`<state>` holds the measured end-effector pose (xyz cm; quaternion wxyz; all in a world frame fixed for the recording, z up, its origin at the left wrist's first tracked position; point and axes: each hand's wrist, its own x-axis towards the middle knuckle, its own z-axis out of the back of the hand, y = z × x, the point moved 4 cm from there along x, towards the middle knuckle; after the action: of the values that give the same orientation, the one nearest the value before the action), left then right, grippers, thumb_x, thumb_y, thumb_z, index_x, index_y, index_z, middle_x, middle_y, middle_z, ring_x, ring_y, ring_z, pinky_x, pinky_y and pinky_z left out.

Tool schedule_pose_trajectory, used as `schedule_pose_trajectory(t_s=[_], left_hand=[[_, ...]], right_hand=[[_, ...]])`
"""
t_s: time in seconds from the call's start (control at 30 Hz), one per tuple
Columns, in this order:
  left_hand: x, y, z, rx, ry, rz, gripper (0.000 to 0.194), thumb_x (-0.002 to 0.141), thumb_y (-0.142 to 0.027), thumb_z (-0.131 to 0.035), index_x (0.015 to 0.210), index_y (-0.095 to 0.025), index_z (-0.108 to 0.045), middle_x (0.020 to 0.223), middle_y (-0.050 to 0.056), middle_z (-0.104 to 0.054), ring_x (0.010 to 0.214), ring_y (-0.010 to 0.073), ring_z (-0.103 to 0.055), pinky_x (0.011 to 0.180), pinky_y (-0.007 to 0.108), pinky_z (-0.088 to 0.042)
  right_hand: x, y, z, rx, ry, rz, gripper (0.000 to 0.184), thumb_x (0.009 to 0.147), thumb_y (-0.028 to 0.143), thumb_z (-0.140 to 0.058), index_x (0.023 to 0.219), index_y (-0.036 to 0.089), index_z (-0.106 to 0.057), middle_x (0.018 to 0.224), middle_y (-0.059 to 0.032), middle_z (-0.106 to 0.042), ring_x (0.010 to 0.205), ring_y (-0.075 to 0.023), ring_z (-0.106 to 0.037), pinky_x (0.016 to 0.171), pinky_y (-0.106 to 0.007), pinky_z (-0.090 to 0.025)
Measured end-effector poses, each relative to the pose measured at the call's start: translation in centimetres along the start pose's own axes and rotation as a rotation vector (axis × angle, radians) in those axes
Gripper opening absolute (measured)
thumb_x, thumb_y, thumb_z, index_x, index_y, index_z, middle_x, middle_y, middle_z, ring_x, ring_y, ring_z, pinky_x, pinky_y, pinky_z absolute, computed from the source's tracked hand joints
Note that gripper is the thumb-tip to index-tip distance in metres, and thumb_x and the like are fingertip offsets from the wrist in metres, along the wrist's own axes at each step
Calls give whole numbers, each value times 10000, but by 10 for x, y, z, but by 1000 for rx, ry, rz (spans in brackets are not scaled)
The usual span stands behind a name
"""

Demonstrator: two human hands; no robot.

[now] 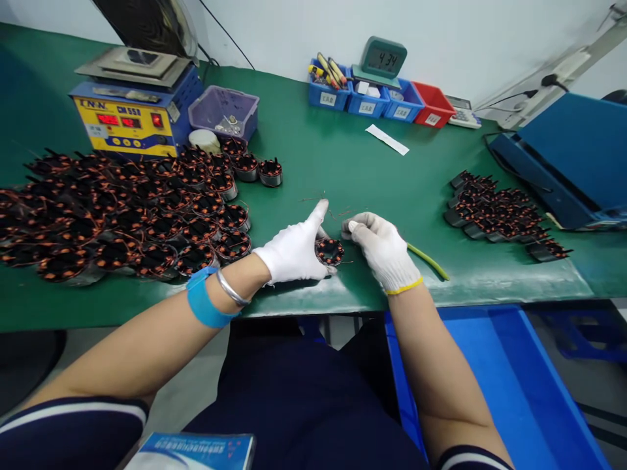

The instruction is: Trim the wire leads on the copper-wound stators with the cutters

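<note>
My left hand (pixel 298 251), in a white glove, grips a wound motor stator (pixel 330 251) near the table's front edge. The stator shows a black core with copper windings, and its ring faces up towards me. Just to its right is my right hand (pixel 375 245), also gloved, its thumb and fingers pinched together. What they pinch, if anything, is too small to make out. A thin yellow-green handle (pixel 428 261) sticks out from behind the right hand; whether the hand holds it is hidden. Thin wire scraps (pixel 343 213) lie on the table beyond both hands.
Many stators (pixel 147 215) crowd the left, more (pixel 504 212) stand at right. Behind are a yellow-blue soldering unit (pixel 127 124), a purple bin (pixel 223 108), blue bins (pixel 328 96), a red bin (pixel 434 104) and a clock (pixel 385 57). A blue tray (pixel 509 378) sits below the edge.
</note>
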<state>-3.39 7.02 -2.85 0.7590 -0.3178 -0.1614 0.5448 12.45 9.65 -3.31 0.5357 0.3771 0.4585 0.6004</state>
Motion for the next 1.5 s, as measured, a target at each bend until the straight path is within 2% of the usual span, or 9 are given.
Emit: schedule_pose_trajectory(t_s=[0.17,0.43,0.53,0.67,0.73,0.83,1.17,1.33,1.5], left_hand=[[1,2,0,16,33,-18,1268,631,-390,-750,1559,-145,79,1101,50,-721,996,254,-683,819,322,-494],[1,0,1,7,45,-56,1230,622,-383,-738,1567,-167,18,1200,51,-703,1042,248,-675,873,321,-499],[1,0,2,18,55,-48,1232,622,-403,-731,1566,-162,22,1208,57,-697,1052,259,-672,876,333,-500],[1,0,3,26,74,-67,1215,636,-409,-720,1565,-173,26,1201,61,-694,1057,265,-671,863,335,-499],[2,0,3,37,79,-70,1198,636,-393,-717,1566,-179,9,1217,66,-687,1058,267,-671,858,329,-499],[2,-1,3,49,93,-72,1185,647,-413,-712,1565,-174,-2,1235,67,-680,1069,258,-666,867,319,-502],[0,-2,0,74,4,-110,1032,669,-471,-714,1546,-247,-216,1249,59,-663,1096,274,-646,935,361,-495],[-1,-11,-5,3,-57,-207,503,759,-521,-651,1176,-239,-637,1134,39,-684,1050,239,-638,922,360,-496],[0,-17,-11,98,-40,-240,322,777,-419,-634,1012,-200,-630,984,50,-642,934,233,-595,823,361,-480]], right_hand=[[-2,6,-11,-258,142,48,187,716,324,-657,848,193,-664,813,-18,-698,754,-175,-621,701,-308,-486],[-16,-4,19,-256,-175,-47,191,729,373,-611,703,184,-594,627,-17,-634,579,-157,-567,579,-302,-475],[-32,13,21,-398,-308,134,160,734,325,-604,748,171,-641,743,-66,-689,596,-172,-592,574,-318,-497],[-49,37,-3,-592,-16,496,672,719,386,-678,1341,160,-560,1390,-156,-562,868,-235,-673,716,-365,-552],[-51,32,-8,-773,120,380,895,673,441,-730,1475,180,-431,1401,-152,-562,957,-295,-674,766,-403,-552],[-52,12,1,-880,124,97,634,782,452,-636,1372,232,-563,1148,-91,-721,964,-302,-685,759,-386,-540],[-58,-6,10,-679,49,79,266,849,369,-527,937,212,-722,872,-71,-748,819,-235,-670,724,-326,-479],[-59,-11,13,-382,24,63,174,818,349,-559,815,204,-655,698,-29,-673,630,-172,-591,583,-279,-447],[-62,-19,13,12,46,-84,205,792,397,-584,774,193,-583,499,51,-481,423,-104,-405,412,-237,-324]])
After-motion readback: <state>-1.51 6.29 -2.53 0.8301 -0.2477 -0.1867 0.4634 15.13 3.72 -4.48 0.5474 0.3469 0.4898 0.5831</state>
